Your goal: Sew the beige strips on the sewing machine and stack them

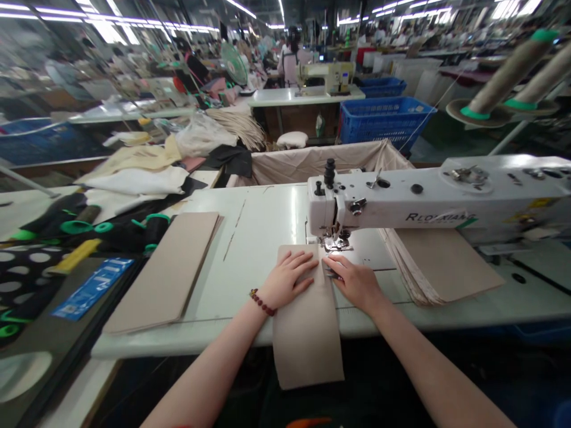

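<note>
A long beige fabric panel (pixel 307 345) lies under the sewing machine's (pixel 370 199) needle area, its near end hanging over the table's front edge. My left hand (pixel 292 276), with a beaded bracelet at the wrist, rests flat on the panel, fingers spread. Close to the presser foot (pixel 338 242), my right hand (pixel 357 282) is closed at the panel's right edge. Between its fingers shows a small metal tool, apparently thread snips (pixel 331 271), mostly hidden by the hand.
Stacked beige panels (pixel 172 270) lie at the left, and another stack (pixel 446 261) sits under the machine arm. Thread spools (pixel 157 232) and a blue printed strip (pixel 93 288) are further left. Behind the table stand a cloth-lined bin (pixel 312 166) and a blue crate (pixel 383 119).
</note>
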The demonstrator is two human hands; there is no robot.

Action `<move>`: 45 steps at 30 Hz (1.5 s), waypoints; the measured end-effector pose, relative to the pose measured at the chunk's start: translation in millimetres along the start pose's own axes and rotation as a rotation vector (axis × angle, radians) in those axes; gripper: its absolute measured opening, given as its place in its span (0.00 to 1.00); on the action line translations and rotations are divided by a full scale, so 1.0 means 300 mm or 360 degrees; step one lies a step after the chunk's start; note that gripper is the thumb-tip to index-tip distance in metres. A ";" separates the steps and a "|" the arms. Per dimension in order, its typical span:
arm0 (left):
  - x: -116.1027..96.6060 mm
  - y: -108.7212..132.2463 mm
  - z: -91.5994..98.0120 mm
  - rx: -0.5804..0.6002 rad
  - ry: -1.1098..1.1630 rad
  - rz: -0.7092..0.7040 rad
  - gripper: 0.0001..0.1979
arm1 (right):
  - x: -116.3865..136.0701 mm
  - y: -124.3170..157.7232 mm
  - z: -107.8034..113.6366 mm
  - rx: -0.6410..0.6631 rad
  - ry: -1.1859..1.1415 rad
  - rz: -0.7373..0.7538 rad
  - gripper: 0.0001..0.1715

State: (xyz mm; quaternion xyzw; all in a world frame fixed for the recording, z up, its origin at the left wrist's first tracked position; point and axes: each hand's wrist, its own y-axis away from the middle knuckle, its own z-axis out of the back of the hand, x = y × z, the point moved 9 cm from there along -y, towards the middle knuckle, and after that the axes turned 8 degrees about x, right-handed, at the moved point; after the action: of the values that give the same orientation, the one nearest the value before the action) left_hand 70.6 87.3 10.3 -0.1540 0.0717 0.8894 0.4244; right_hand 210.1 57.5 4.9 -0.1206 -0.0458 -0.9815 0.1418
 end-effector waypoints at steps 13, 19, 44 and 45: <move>0.008 -0.002 -0.003 0.0004 0.0043 0.0022 0.22 | -0.002 -0.004 -0.004 -0.0009 -0.0007 0.0009 0.30; 0.013 -0.002 0.001 -0.0021 0.0073 0.0021 0.22 | -0.006 -0.006 -0.006 0.0000 -0.0017 0.0000 0.30; 0.054 0.018 0.020 -0.0110 0.0088 0.0218 0.18 | -0.006 -0.008 -0.008 -0.0007 -0.0014 0.0005 0.31; 0.054 0.018 0.020 -0.0111 0.0091 0.0218 0.18 | -0.006 -0.008 -0.007 -0.0011 -0.0019 0.0009 0.31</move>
State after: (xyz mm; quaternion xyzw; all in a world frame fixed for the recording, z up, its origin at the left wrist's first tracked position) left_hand 55.6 97.3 10.7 -0.1888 0.0633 0.9136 0.3546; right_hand 210.6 60.0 2.3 -0.1270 -0.0428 -0.9805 0.1440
